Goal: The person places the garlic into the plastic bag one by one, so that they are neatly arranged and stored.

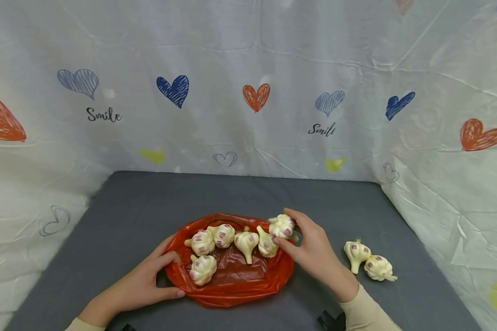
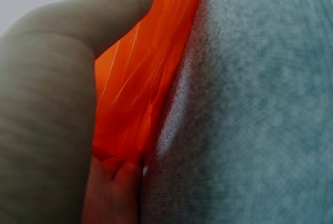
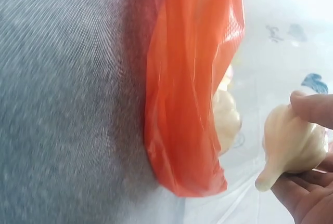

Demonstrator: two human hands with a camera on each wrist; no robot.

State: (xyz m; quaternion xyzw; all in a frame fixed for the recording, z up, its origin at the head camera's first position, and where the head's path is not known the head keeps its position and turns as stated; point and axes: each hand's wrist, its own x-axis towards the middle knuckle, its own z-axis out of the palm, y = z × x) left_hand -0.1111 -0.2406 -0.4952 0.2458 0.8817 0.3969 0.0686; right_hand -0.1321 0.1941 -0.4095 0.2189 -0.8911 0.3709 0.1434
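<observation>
A red plastic bag (image 1: 238,271) lies spread open on the table, with several garlic bulbs (image 1: 246,243) inside it. My left hand (image 1: 147,278) grips the bag's left edge, fingers over the rim and thumb low at the near side. In the left wrist view the thumb lies against the red plastic (image 2: 130,89). My right hand (image 1: 314,248) pinches a garlic bulb (image 1: 281,225) between thumb and fingers at the bag's far right rim. The right wrist view shows this held bulb (image 3: 294,141) beside the bag's red side (image 3: 184,94), stem pointing down.
Two more garlic bulbs (image 1: 357,253) lie side by side on the dark grey table (image 1: 120,220), right of the right hand. A small black object (image 1: 331,320) is by the right sleeve. A white curtain (image 1: 215,124) printed with hearts hangs behind and at both sides.
</observation>
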